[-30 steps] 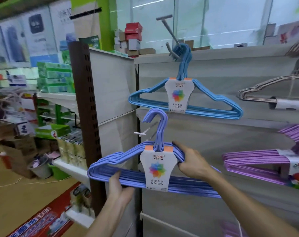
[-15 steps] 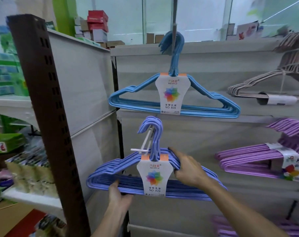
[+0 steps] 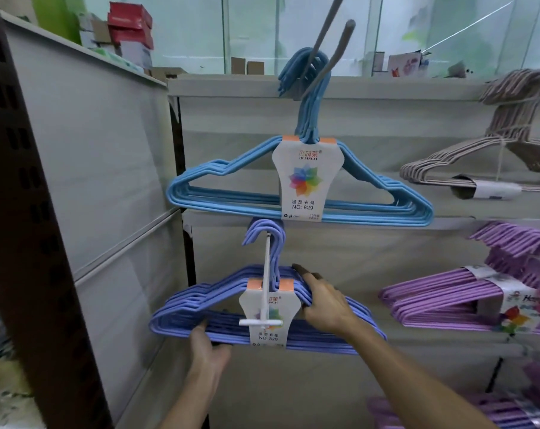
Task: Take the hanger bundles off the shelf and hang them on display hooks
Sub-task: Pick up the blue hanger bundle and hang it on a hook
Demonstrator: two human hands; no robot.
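Below the blue hanger bundle (image 3: 299, 193), which already hangs from a grey display hook (image 3: 327, 57) at the top of the back panel, the periwinkle hanger bundle (image 3: 200, 308) now has its hook necks looped over the white display hook (image 3: 266, 274). A second ago those necks were short of the white prong's tip; half a second ago they were only meeting it; now the prong runs out past the bundle's label, its crossbar lying in front of the card. The left hand (image 3: 208, 345) grips the bundle's bottom rails from beneath, left of the label, and the right hand (image 3: 326, 305) clasps the sloping shoulder on the label's right, fingers curled over the wires. Both hands are thus clamped on the bundle, set apart on either side of the card. Judged from this, the threading is done and only the release remains; whether the prong already carries the weight cannot be told. Right of the blue bundle hang beige hangers (image 3: 485, 150), with purple hanger bundles (image 3: 466, 301) below them.
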